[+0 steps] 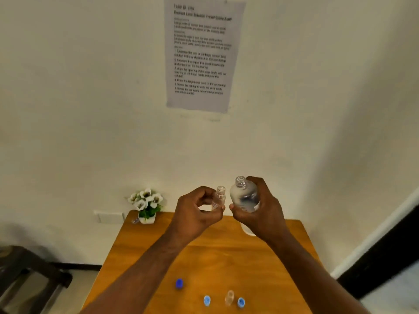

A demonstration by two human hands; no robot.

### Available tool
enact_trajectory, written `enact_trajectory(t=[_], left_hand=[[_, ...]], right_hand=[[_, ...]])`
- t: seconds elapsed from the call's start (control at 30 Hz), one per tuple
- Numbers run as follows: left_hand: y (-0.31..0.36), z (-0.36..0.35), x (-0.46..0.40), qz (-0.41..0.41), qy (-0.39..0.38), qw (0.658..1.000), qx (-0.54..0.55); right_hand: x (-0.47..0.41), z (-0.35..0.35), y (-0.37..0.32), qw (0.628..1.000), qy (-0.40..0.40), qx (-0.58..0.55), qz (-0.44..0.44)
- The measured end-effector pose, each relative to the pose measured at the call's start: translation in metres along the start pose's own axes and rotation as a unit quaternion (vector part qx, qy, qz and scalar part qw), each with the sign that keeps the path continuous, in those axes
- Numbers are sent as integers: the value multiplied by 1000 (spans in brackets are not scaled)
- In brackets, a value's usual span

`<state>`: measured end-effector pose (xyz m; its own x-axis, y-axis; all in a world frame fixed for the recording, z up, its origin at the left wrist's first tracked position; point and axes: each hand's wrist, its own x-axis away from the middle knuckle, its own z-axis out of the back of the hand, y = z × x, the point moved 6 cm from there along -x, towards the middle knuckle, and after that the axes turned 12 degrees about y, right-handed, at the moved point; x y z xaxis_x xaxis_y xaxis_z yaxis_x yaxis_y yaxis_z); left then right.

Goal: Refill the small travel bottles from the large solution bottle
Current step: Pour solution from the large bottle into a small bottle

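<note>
My left hand [197, 210] holds a small clear travel bottle [219, 197] upright, its neck uncapped. Right beside it, my right hand [264, 208] grips the large solution bottle [244, 196], also uncapped and roughly upright, tilted slightly left. Both are raised above the wooden table [226, 264]. A second small travel bottle [229, 298] stands uncapped near the table's front edge. A dark blue cap [179, 283] and two lighter blue caps [207, 300] [241, 302] lie on the table around it.
A small pot of white flowers [147, 206] sits at the table's back left corner. A white object [248, 231] shows partly under my right wrist. An instruction sheet [201, 53] hangs on the wall. A dark chair [27, 275] stands left.
</note>
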<state>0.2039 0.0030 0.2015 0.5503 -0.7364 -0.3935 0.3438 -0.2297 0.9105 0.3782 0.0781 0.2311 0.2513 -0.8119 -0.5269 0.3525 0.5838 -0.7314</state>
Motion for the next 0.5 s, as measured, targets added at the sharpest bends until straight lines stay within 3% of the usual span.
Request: enact_trajectory(t=[0.3,0.5], left_hand=[[83,-17,-7,-33,21,996,82],[106,-35,-7,-56,12,996,68]], right_hand=[[-49,72,-53,990,-36,81,113],[-65,99,-67,975,-54,142,165]])
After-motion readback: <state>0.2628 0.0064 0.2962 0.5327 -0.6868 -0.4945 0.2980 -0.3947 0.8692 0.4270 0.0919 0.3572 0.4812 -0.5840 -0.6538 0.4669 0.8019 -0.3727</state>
